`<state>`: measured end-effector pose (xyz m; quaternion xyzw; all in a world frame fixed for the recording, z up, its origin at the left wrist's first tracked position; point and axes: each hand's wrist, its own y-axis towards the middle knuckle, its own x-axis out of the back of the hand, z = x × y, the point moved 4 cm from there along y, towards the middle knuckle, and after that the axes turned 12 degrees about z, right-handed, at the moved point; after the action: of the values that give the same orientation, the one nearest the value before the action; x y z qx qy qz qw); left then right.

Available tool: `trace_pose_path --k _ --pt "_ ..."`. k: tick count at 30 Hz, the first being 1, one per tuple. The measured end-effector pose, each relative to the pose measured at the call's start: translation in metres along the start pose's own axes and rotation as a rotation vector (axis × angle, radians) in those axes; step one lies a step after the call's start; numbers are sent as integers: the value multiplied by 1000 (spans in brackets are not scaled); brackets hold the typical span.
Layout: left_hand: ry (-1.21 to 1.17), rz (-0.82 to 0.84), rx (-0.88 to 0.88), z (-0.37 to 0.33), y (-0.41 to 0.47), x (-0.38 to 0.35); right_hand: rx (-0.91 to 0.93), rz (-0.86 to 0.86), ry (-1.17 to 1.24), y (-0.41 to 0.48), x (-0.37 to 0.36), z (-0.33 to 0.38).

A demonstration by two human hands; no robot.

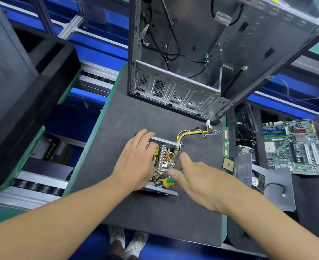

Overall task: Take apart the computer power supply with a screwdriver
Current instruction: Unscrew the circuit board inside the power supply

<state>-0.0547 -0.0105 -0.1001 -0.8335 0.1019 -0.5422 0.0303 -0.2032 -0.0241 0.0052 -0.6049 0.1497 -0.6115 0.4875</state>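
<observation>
Your right grip (198,182) is clenched around the green and yellow handle of the screwdriver (170,182), with the thumb laid across the top. The handle sits at the near right corner of the power supply (164,158). The tool's long axis runs roughly right to left, with the shaft aimed in over the near edge of the unit. Its tip is hidden.

Your left grip (136,162) is released. The palm lies flat with the fingers straight, resting on the left and far part of the unit as if to steady it.

The power supply lies in the middle of the dark surface (136,113). Its cover is off and its circuit board is exposed. The board lies just left of your right grip and slightly farther away, so the right hand is the nearer one to any fastener along the near edge. The next move probably depends on keeping the shaft lined up with that edge.

A yellow and purple cable bundle (192,132) leaves the far right corner of the unit. It trails right toward an open computer case (173,81) at the far side. Well apart on the right lie a motherboard (295,147) and a processor chip (228,163).
</observation>
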Motion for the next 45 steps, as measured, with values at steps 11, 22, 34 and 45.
trace_pose_path --k 11,22,34,45 --pt "-24 16 2 1 1 -1 101 -22 5 -1 0 0" --pt "-12 33 -10 3 0 -1 174 46 4 3 0 8" --pt "-13 57 -26 7 1 -4 139 46 20 1 -6 17" --pt "-14 72 -16 8 1 -4 69 23 -42 5 2 20"
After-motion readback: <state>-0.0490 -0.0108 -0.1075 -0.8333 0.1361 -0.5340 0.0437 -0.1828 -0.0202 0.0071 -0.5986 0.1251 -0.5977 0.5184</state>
